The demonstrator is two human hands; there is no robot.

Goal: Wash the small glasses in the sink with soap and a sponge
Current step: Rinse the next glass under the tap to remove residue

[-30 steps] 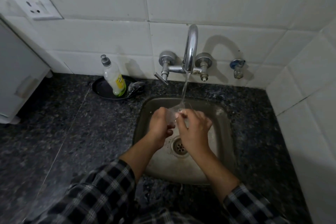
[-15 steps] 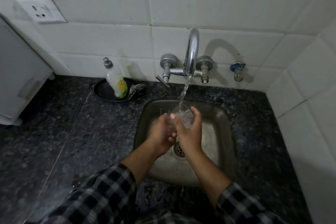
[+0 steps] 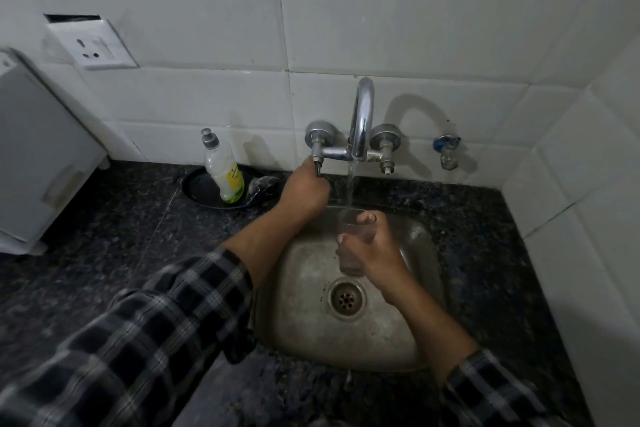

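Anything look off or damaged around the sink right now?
Yes: the wall socket, upper left, sits crooked with a dark gap above its plate, as if pulled loose from the tile.

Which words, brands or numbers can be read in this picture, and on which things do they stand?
No text can be read.
soap bottle: the yellow label has print, but it is too blurred to read.
wall socket: no text visible.
white box at the left: no text visible.
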